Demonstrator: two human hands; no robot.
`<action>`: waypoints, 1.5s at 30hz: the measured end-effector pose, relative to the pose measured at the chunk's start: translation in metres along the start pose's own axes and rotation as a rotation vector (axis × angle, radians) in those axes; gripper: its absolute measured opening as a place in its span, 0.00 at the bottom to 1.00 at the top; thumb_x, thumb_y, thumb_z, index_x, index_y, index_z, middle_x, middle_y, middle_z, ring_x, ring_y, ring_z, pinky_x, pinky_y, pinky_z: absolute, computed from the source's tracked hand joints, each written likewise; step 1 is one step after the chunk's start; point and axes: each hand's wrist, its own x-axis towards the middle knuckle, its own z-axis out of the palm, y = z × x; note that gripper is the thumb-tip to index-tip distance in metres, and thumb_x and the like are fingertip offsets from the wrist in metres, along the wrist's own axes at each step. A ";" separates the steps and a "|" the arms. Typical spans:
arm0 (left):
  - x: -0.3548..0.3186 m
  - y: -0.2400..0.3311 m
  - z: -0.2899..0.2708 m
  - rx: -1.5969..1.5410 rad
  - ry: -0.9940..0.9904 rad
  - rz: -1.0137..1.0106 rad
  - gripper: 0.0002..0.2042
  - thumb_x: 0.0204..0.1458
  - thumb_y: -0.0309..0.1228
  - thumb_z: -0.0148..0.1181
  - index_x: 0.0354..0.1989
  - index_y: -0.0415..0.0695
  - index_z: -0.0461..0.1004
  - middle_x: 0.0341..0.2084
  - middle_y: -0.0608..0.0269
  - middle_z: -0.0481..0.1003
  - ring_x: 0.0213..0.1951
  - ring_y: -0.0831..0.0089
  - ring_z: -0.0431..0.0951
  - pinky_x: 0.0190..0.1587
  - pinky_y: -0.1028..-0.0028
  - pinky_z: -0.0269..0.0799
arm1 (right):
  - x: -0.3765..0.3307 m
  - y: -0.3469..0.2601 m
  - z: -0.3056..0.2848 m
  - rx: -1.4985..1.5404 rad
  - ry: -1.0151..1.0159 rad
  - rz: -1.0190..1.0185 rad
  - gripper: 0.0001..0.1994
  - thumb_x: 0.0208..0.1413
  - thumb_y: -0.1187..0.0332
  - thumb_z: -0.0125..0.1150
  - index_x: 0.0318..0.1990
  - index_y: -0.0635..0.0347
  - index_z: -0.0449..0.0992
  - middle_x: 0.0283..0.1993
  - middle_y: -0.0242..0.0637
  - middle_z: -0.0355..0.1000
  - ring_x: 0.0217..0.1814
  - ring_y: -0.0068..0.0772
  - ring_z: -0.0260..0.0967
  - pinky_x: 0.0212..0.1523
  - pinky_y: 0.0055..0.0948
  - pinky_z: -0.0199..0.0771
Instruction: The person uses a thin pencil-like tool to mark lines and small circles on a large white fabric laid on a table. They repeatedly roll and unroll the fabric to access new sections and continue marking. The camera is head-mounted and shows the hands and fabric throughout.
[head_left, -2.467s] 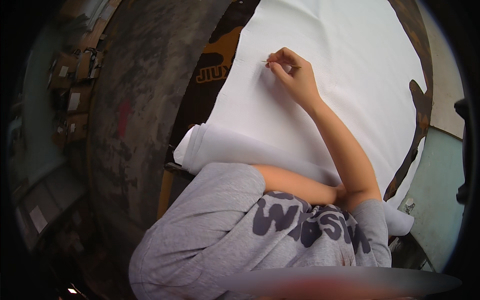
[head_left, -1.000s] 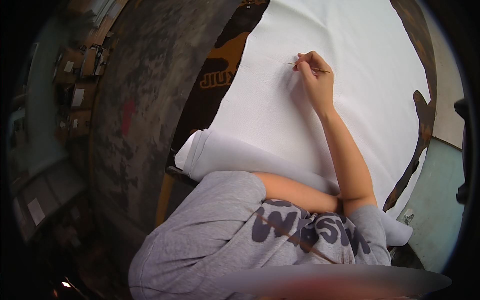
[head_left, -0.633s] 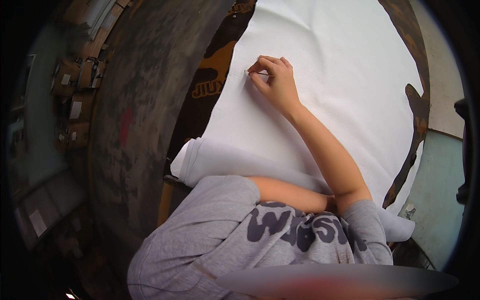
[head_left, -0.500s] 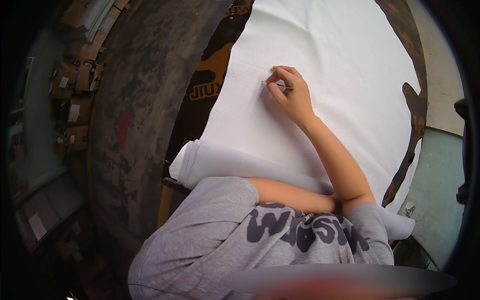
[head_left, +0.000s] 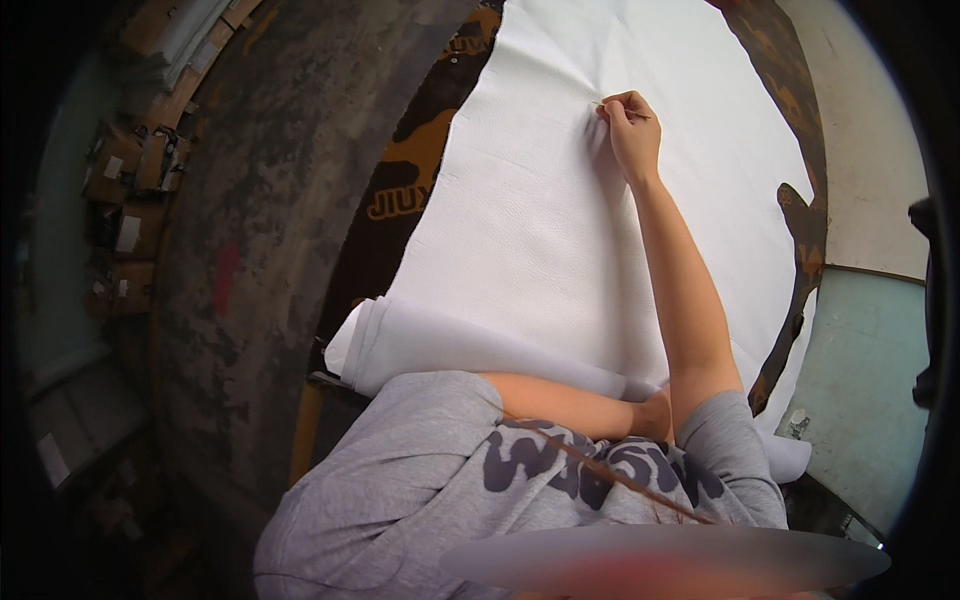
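Note:
A large white sheet of grained leather covers most of the table, with an uneven outline and a folded-over roll along its near edge. Over its far part, my right hand is closed in a pinch around a thin, pen-like stick, whose tip points left, close to the leather. Whether the tip touches cannot be made out. My left forearm lies across the front of my body, and my left hand is tucked beside my right elbow. Its fingers are hidden.
Dark brown table cover with orange patches shows along both sides of the leather. Pale green and cream boards lie at the right. Across the stained concrete floor, cardboard boxes stand at the far left.
My right hand has moved farther away and to the right over the leather, still pinching the stick. My left arm stays across my body. The whole view has shifted slightly.

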 end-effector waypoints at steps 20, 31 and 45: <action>-0.005 -0.017 -0.007 -0.159 -0.069 -0.051 0.27 0.52 0.44 0.68 0.57 0.43 0.73 0.57 0.52 0.72 0.61 0.60 0.70 0.64 0.62 0.63 | -0.022 -0.035 0.078 -0.214 -0.238 -0.240 0.08 0.56 0.66 0.61 0.39 0.58 0.81 0.39 0.37 0.82 0.39 0.28 0.77 0.42 0.27 0.74; -0.003 -0.017 -0.003 -0.164 -0.073 -0.053 0.25 0.52 0.43 0.67 0.56 0.43 0.73 0.56 0.53 0.73 0.61 0.60 0.69 0.64 0.62 0.63 | -0.042 -0.024 0.018 -0.073 -0.164 -0.131 0.08 0.55 0.67 0.59 0.33 0.62 0.78 0.32 0.37 0.79 0.31 0.29 0.73 0.39 0.29 0.73; 0.002 -0.017 -0.007 -0.164 -0.050 -0.049 0.24 0.52 0.42 0.66 0.55 0.43 0.74 0.55 0.53 0.73 0.60 0.60 0.69 0.64 0.61 0.62 | -0.056 -0.025 -0.003 -0.362 -0.170 -0.140 0.08 0.55 0.66 0.58 0.32 0.61 0.76 0.35 0.40 0.77 0.40 0.36 0.72 0.43 0.36 0.73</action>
